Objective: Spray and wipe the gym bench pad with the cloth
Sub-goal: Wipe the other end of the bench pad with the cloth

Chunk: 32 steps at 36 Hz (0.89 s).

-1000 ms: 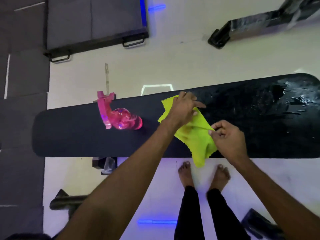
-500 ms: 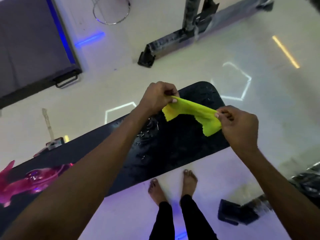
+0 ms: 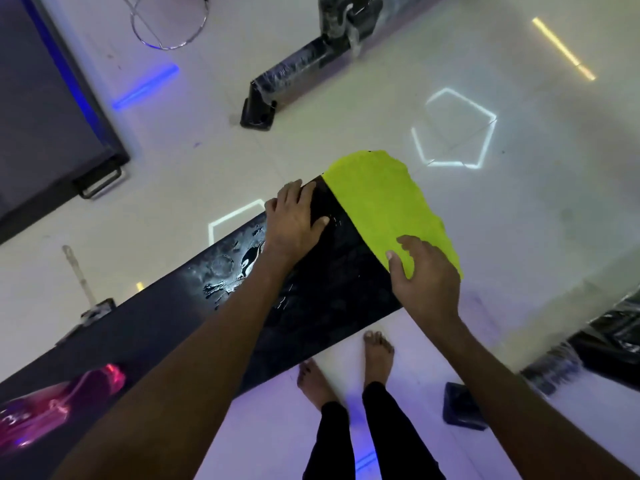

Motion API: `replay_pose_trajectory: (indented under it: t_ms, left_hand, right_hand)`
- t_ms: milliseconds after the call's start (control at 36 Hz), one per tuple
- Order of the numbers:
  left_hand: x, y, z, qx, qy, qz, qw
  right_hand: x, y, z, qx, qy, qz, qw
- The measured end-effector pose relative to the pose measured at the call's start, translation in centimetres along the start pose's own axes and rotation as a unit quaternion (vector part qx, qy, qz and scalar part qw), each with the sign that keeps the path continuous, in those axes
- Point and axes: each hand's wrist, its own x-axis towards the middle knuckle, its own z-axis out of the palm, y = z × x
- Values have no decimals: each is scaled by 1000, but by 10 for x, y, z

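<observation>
Cloth [image 3: 384, 206] lies spread over the bench pad [image 3: 339, 285] end; flat hands: right [image 3: 427, 275] on it, left [image 3: 296, 220] beside.

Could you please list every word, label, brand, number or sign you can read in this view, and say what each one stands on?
None can be read.
Pink spray bottle: pale marks on its side, too blurred to read.
Bench pad: only wet streaks, no print.
Yellow-green cloth: plain, no tag showing.
Floor: reflected light outlines and strips, not writing.
</observation>
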Motion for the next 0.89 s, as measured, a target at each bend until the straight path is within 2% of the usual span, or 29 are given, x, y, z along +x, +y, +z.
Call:
replay_pose_trajectory:
  t_ms: [83, 167, 250, 333, 472, 583, 722, 889]
  left_hand:
    - [-10, -15, 25, 44, -7, 5, 999]
    - [-12, -21, 38, 55, 22, 16, 998]
    - [-12, -23, 45, 50, 39, 20, 998]
    - [-11, -27, 47, 37, 53, 31, 997]
    - [-15, -45, 47, 40, 84, 2, 996]
    - [-17, -45, 54, 85, 88, -5, 992]
    - [-14, -49, 61, 89, 115, -6, 989]
    - [-14, -50, 63, 86, 115, -7, 990]
  right_hand:
    - [22, 2, 13, -22, 22, -62, 998]
    - [52, 4, 32, -77, -41, -129, 988]
    - [82, 4, 55, -158, -112, -192, 962]
    - [97, 9, 73, -205, -125, -232, 942]
    - [70, 17, 84, -213, -95, -193, 953]
    - [45, 14, 85, -227, -116, -199, 946]
    - [99, -9, 90, -233, -125, -260, 929]
    - [161, -37, 92, -204, -104, -174, 958]
